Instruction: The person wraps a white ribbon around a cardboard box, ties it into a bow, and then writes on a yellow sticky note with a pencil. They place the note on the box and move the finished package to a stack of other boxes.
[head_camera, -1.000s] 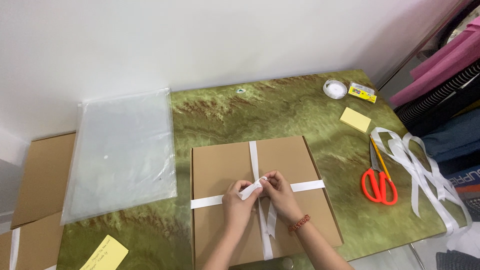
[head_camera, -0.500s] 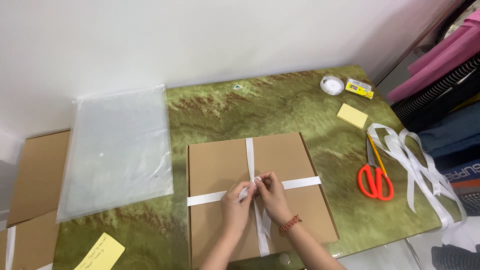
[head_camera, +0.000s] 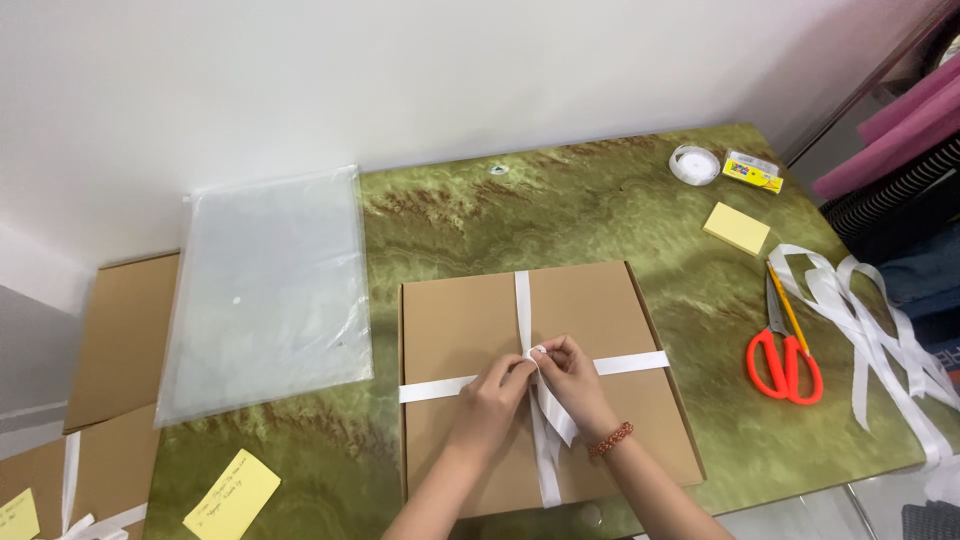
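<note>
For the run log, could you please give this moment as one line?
left hand: pinching white ribbon | right hand: pinching ribbon | under: flat brown cardboard box | right: orange-handled scissors

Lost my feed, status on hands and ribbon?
Left hand and right hand both pinching white ribbon at the crossing atop cardboard box. Nothing obstructing.

A small packing spot, likely for a shop's orders: flat cardboard boxes (head_camera: 120, 340) stacked beside a green marbled surface (head_camera: 600, 210) carrying a clear plastic bag (head_camera: 265, 290), loose white ribbon (head_camera: 880, 330), orange scissors (head_camera: 785, 360), sticky notes (head_camera: 736, 228) and a tape roll (head_camera: 694, 163).
</note>
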